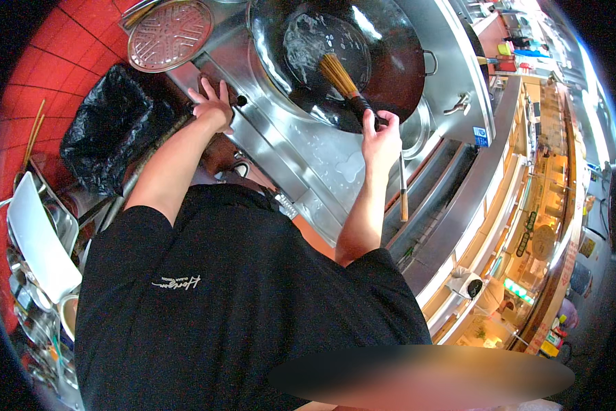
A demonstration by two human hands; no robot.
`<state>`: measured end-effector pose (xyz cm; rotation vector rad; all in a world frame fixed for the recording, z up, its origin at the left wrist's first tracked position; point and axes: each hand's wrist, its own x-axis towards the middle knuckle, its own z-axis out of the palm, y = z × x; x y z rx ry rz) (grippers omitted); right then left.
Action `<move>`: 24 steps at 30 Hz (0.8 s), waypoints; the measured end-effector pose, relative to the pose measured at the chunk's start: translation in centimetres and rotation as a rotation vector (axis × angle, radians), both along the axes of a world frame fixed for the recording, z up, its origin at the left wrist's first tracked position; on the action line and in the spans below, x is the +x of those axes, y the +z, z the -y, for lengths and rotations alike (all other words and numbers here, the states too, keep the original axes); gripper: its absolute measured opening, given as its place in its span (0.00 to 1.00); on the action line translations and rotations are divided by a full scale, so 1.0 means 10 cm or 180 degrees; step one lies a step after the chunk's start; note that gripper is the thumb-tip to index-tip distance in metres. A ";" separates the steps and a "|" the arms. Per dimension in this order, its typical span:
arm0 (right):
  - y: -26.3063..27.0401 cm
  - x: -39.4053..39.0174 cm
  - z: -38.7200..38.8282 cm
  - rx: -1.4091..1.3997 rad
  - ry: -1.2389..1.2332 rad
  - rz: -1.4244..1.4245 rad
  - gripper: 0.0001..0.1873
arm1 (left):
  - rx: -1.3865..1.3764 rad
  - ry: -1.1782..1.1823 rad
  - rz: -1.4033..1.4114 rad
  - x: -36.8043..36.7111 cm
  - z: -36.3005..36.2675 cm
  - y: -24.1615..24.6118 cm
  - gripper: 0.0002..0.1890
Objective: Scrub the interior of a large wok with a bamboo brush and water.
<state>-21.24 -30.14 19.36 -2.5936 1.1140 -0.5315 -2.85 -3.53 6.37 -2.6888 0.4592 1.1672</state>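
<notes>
My right hand (382, 138) grips the dark handle of a bamboo wok brush (339, 74). Its splayed bristles point down into a large dark wok (398, 61), over a shallow pool of foamy water (308, 41) at the bottom. My left hand (213, 107) holds nothing, its fingers spread at the front edge of the stainless steel stove (282, 131). Close by that hand is a round dark hole in the steel; whether the palm rests on the metal is hard to tell. A long-handled tool with a wooden end (403, 200) lies below my right hand.
A round perforated metal tray (170, 35) lies on the far left of the stove. Black plastic sheeting (115, 128) hangs beside my left arm. White rectangular dish (41, 239) and other kitchenware stand at the left. A tap (458, 104) and steel channels (431, 190) are at right.
</notes>
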 end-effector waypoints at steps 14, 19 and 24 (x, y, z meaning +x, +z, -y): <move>-0.16 0.06 0.07 0.0085 0.0106 -0.0087 0.24 | 0.0145 -0.0121 0.0037 0.00 0.02 -0.01 0.78; -0.21 0.07 0.11 0.0185 0.0122 0.0047 0.24 | 0.0141 -0.0081 0.0023 0.01 0.03 0.01 0.78; -0.21 0.05 0.09 0.0139 0.0209 0.0003 0.24 | 0.0186 -0.0007 -0.0024 0.00 0.07 0.10 0.78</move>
